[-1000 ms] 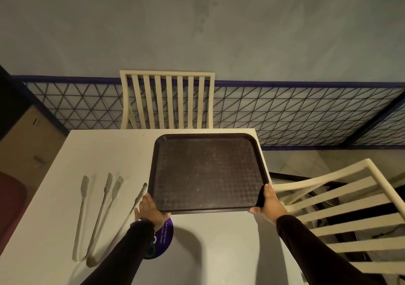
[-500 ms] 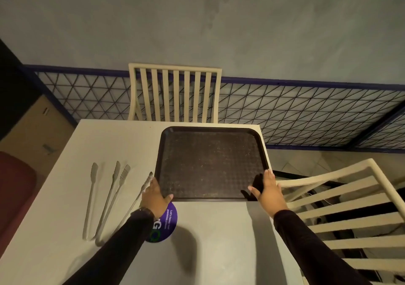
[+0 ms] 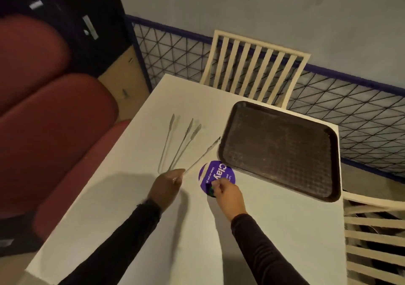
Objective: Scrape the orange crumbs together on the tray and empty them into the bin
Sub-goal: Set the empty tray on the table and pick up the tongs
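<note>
The dark brown tray [image 3: 280, 151] lies flat at the far right corner of the white table [image 3: 140, 236]. I make out no orange crumbs on it, and no bin is in view. My left hand [image 3: 167, 185] is closed on the near end of a pair of metal tongs [image 3: 202, 154] that points toward the tray's left edge. My right hand [image 3: 226, 193] is bunched on the near edge of a round purple disc [image 3: 215, 174] lying just in front of the tray, thumb and forefinger pinched on it. Neither hand touches the tray.
A second pair of tongs [image 3: 177, 140] lies left of the held one. A slatted cream chair [image 3: 254, 72] stands behind the table and another [image 3: 374, 238] at its right. Red padded seating [image 3: 50, 118] is on the left, with a wire-mesh panel [image 3: 361, 120] along the wall.
Both hands let go of the tray and drew back: the left to the tongs, the right to the purple disc. My view swung left and down.
</note>
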